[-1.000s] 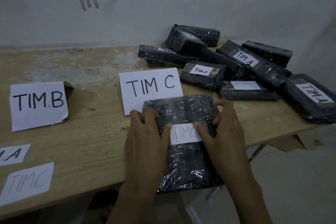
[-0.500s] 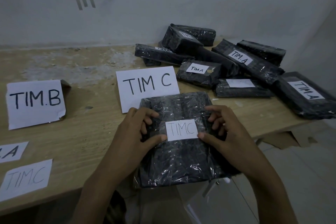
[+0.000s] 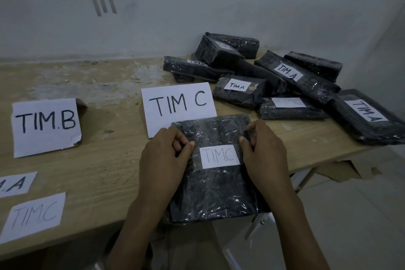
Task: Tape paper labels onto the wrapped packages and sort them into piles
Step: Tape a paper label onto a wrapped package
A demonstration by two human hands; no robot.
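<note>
Both my hands are down on the package [image 3: 214, 184], which lies flat at the near edge of the table [image 3: 105, 160], in the middle of the scene. Its near end hangs off that edge, and its far end covers the near right corner of the TIM C sheet [image 3: 177, 105].

A small label [image 3: 220, 156] reading TIM.C sits on top of the package, toward its far half, under a pale band of tape. My left hand [image 3: 163, 160] rests on the package just left of the label with its fingers curled in tight, thumb tip and forefinger nipped together on the wrap at the label's far left corner. My right hand [image 3: 265, 155] mirrors it on the right: a narrow grip, fingers tucked, thumb tip pinched down at the far right corner (whether it is tape or only wrap under the thumbs, I cannot tell).

To the far right a pile [image 3: 285, 81] of black wrapped packages lies jumbled, several showing TIM.A labels. Well to the left lies the TIM.B sheet [image 3: 46, 126], one corner folded. Near left, at the table edge, lie two loose slips: one reading TIM.C [image 3: 35, 215] and, just beyond it, one cut off by the frame ending in .A [image 3: 15, 183]
</note>
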